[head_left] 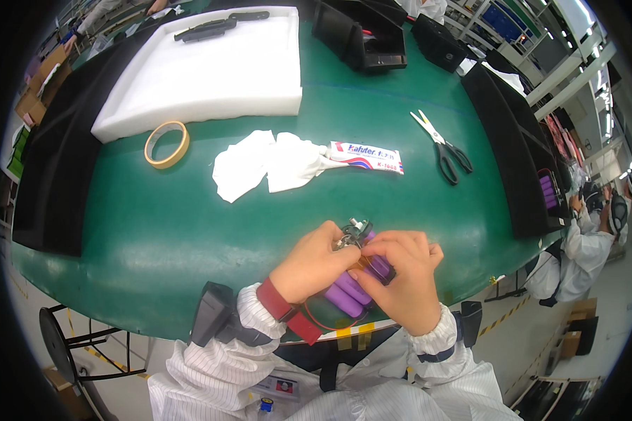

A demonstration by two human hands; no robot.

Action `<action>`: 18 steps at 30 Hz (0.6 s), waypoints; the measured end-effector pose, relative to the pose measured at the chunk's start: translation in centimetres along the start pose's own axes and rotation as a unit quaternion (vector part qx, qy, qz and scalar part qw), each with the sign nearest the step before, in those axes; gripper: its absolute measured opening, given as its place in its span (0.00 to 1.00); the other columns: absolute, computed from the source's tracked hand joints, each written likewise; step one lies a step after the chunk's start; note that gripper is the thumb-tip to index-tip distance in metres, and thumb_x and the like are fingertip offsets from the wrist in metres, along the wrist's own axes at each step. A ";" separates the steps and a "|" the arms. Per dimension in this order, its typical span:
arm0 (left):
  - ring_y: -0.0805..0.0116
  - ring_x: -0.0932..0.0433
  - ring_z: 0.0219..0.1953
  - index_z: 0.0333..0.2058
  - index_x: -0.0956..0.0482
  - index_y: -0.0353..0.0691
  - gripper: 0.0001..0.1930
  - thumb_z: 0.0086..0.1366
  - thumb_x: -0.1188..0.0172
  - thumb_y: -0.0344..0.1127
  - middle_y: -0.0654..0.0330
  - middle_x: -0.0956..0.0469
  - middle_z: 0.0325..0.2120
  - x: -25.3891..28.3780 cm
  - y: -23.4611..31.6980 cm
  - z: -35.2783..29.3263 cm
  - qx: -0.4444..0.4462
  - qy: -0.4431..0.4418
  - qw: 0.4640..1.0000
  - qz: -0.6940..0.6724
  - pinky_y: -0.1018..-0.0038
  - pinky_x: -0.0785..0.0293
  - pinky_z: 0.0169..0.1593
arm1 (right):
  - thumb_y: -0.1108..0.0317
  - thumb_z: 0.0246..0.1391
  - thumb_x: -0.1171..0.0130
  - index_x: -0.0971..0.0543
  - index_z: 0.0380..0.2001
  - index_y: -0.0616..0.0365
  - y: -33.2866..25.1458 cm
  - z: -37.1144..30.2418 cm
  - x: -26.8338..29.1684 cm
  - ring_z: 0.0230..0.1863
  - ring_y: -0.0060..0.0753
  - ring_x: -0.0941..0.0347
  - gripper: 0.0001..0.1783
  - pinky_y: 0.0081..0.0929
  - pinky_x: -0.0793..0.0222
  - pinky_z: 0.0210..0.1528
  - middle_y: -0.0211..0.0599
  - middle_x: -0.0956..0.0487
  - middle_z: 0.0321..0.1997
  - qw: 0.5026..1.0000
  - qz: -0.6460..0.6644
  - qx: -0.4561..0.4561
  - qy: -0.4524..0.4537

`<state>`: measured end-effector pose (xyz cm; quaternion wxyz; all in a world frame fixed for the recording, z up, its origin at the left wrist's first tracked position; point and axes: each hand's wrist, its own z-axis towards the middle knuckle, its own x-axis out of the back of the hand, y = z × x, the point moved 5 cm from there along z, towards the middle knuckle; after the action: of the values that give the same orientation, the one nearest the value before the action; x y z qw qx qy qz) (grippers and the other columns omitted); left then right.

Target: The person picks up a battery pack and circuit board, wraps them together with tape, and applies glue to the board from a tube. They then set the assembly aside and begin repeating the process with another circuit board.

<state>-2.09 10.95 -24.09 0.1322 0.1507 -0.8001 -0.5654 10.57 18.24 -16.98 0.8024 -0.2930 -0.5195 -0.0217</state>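
Observation:
A pack of purple cylindrical battery cells (pixel 344 295) lies at the table's near edge under both hands. Thin wires and a small dark part with a silver metal fitting (pixel 358 226) sit at its far end. My left hand (pixel 314 263) is closed, thumb and forefinger gripping the wired end of the pack. From the other side my right hand (pixel 404 277) pinches close to the left fingertips, over the cells. Whatever lies between its fingertips is too small to make out. A red strap (pixel 279 302) circles my left wrist.
Beyond my hands lie white cloths (pixel 246 165), a glue tube (pixel 369 157), scissors (pixel 446 151) and a tape roll (pixel 167 145). White foam (pixel 211 70) holds dark tools. Black bins (pixel 509 140) border the green table (pixel 189 245). Other people work at the right.

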 end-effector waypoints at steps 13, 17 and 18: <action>0.66 0.25 0.32 0.40 0.29 0.27 0.23 0.49 0.32 0.36 0.53 0.24 0.30 -0.2 -0.1 0.0 -0.035 -0.037 0.999 0.008 0.71 0.29 0.36 | 0.67 0.41 0.30 0.20 0.28 0.47 0.7 -0.7 0.1 0.41 0.29 0.31 0.09 0.40 0.51 0.48 0.20 0.23 0.35 0.995 -0.068 0.034 0.063; 0.67 0.26 0.32 0.41 0.30 0.27 0.24 0.48 0.31 0.33 0.54 0.25 0.30 -0.4 -0.4 0.1 -0.053 -0.039 0.998 0.012 0.71 0.29 0.36 | 0.67 0.41 0.30 0.21 0.26 0.47 1.0 -0.7 -0.2 0.39 0.30 0.31 0.08 0.41 0.50 0.47 0.20 0.23 0.33 0.992 -0.088 0.066 0.066; 0.67 0.26 0.32 0.41 0.30 0.28 0.24 0.48 0.31 0.33 0.54 0.25 0.30 -0.4 -0.3 0.1 -0.052 -0.036 0.998 0.011 0.71 0.29 0.36 | 0.69 0.41 0.29 0.20 0.27 0.48 1.1 -0.5 -0.1 0.38 0.31 0.31 0.09 0.39 0.50 0.47 0.22 0.23 0.33 0.992 -0.079 0.068 0.071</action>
<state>-1.70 11.12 -24.42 0.1169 0.1147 -0.7754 -0.6099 11.34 18.86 -17.70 0.8510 -0.1929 -0.4833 -0.0706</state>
